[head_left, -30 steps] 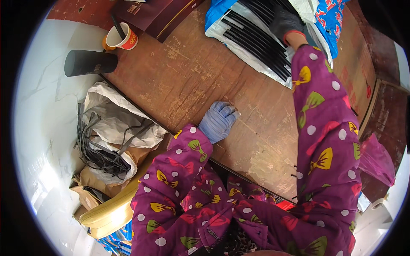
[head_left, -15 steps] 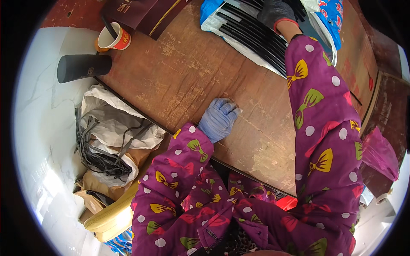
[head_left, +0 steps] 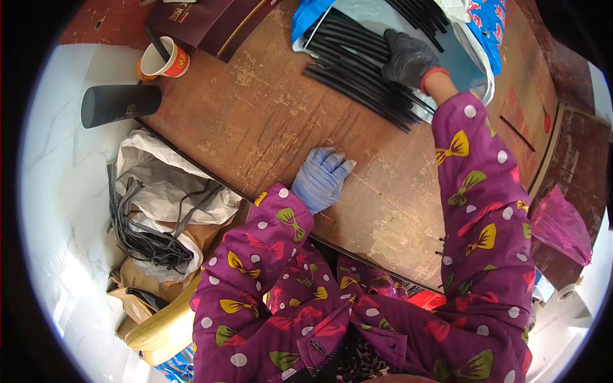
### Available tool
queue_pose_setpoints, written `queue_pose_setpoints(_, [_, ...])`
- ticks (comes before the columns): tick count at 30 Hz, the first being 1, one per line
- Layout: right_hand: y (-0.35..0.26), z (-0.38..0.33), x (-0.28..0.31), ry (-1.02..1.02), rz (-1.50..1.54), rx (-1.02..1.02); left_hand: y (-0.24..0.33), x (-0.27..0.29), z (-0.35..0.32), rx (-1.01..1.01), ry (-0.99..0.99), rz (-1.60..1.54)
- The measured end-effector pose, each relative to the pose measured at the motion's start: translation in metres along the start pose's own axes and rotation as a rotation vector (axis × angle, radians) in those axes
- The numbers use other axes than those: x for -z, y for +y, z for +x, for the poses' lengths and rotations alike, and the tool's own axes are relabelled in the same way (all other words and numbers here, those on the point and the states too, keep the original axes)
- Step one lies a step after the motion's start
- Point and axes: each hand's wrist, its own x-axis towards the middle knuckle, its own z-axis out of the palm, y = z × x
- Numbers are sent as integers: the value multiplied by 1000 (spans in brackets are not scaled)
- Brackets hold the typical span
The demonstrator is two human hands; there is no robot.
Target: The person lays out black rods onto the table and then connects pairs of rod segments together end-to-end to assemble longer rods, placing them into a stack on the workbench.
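While the far ends of the black tubes were cut off by the picture rim, the right hand in a dark glove lay on them, fingers spread, grip unclear. Near the body, the left hand in a blue glove rested flat and open on the wooden tabletop, holding nothing.

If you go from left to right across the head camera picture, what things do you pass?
Black cylinder → paper cup → left hand in a blue glove, flat on the wooden table → right hand in a dark glove, on the black strips → pink bag.
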Motion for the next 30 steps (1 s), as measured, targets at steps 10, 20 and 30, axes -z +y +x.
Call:
queue_pose_setpoints(10, [-46,-68,-11,14,-1,-39,-1,19,47,60,-193,306])
queue_pose_setpoints(20, [-59,-126,-28,126,150,19,10,16,29,70,-426,374])
queue_pose_setpoints(30, [-67,-150,-50,299,330,147,26,8,9,46,-404,389])
